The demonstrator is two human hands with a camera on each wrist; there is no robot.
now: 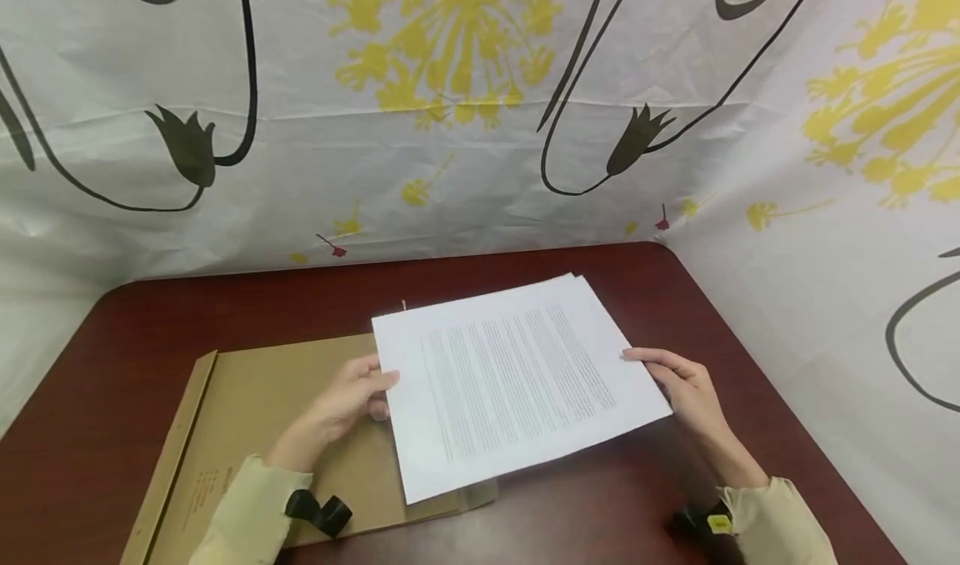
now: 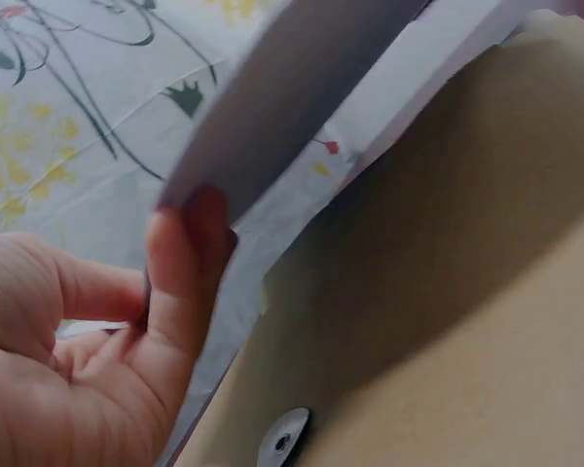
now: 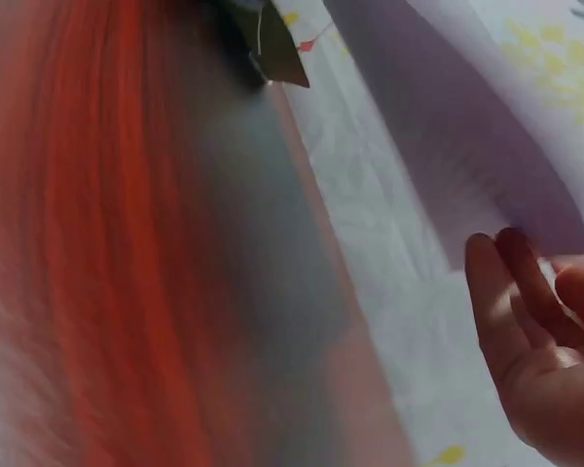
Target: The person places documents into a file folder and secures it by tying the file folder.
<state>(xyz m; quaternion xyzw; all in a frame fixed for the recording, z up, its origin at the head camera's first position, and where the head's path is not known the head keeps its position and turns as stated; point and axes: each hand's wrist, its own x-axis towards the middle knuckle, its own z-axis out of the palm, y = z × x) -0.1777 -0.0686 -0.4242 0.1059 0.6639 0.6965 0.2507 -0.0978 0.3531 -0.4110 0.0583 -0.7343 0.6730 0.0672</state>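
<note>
Both hands hold a thin stack of printed paper sheets (image 1: 517, 373) in the air, its text running in lines across the top page. My left hand (image 1: 352, 394) pinches the left edge, thumb on top and fingers beneath. On the right edge, my right hand (image 1: 686, 390) pinches the stack near its lower right corner. Under the left forearm a brown kraft-paper document envelope (image 1: 285, 415) lies flat on the table, partly covered by the sheets in the head view. A round string button (image 2: 284, 438) shows on the envelope in the left wrist view.
The table (image 1: 585, 498) has a dark red wood surface. A white curtain (image 1: 450, 173) with yellow and grey flower prints hangs along its back and right side. Black straps with small devices (image 1: 318, 513) sit on both wrists.
</note>
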